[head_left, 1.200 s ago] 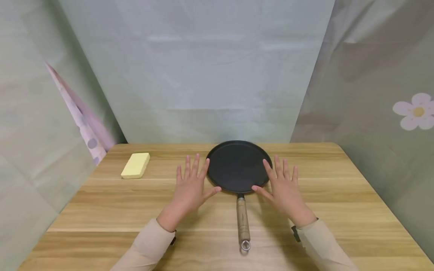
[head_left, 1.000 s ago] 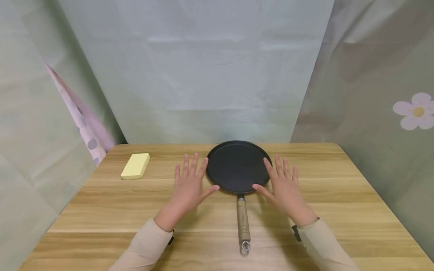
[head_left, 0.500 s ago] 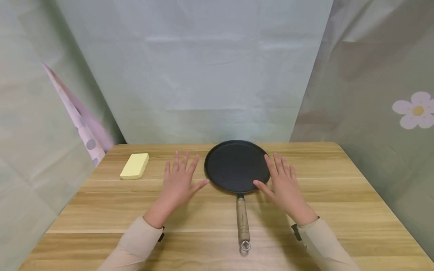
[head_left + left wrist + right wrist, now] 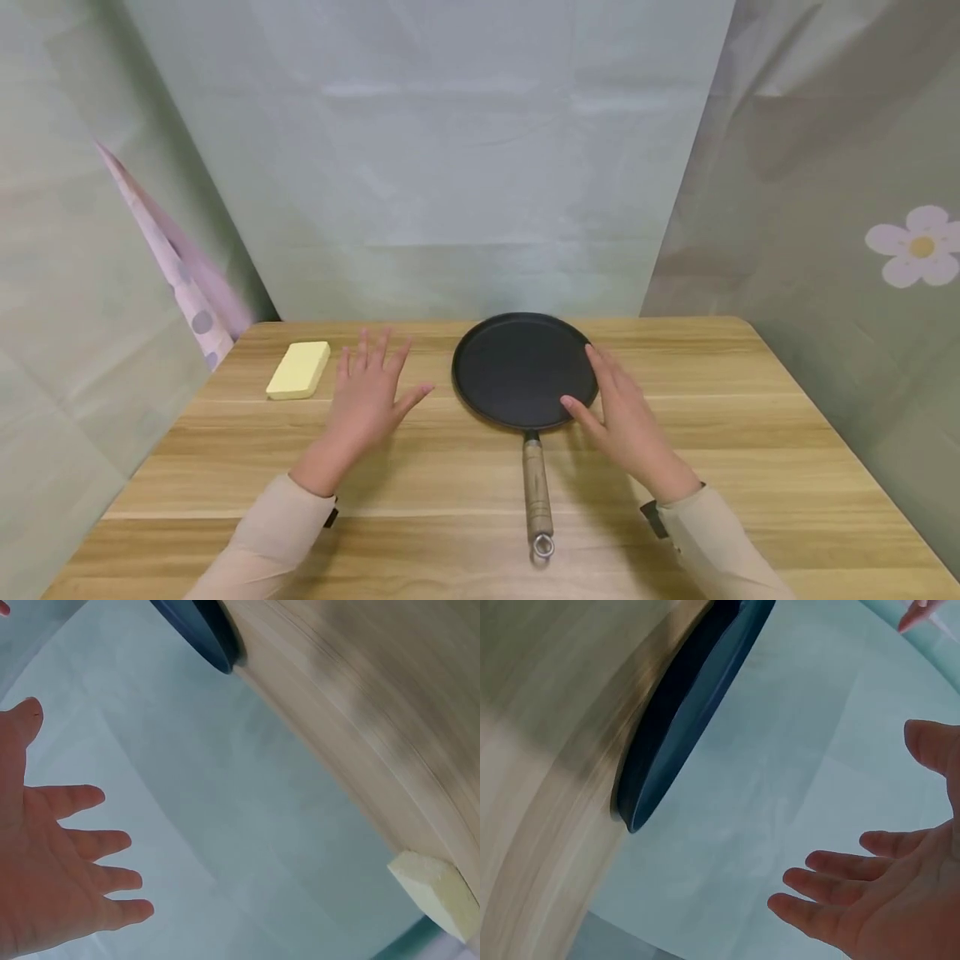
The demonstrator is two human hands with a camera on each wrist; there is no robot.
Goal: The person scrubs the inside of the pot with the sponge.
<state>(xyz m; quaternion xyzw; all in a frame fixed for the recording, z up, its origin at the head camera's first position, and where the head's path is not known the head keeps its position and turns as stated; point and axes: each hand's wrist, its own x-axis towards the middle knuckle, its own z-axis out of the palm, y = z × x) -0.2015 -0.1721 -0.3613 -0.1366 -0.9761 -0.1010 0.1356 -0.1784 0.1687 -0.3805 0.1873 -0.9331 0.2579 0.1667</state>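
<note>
A flat black frying pan (image 4: 523, 371) lies on the wooden table, its wooden handle (image 4: 537, 492) pointing toward me and ending in a metal ring. My left hand (image 4: 365, 404) hovers between the pan and a pale yellow sponge (image 4: 299, 370), fingers spread and holding nothing. In the left wrist view that hand (image 4: 56, 862) is raised above the table, apart from the sponge (image 4: 435, 891). My right hand (image 4: 628, 421) is above the pan's right edge, with thumb and index finger overlapping the rim in the head view. The right wrist view shows this hand (image 4: 885, 885) apart from the pan (image 4: 682, 720).
The wooden table (image 4: 720, 533) reaches back to a pale hanging cloth (image 4: 465, 167). More cloth hangs on both sides, with a printed flower (image 4: 921, 247) at the right and a pinkish dotted fold (image 4: 180, 258) at the left.
My left hand has moved left, away from the pan and closer to the sponge. The right hand stays in place, its fingers drawn closer together. Pan and sponge have not moved.
</note>
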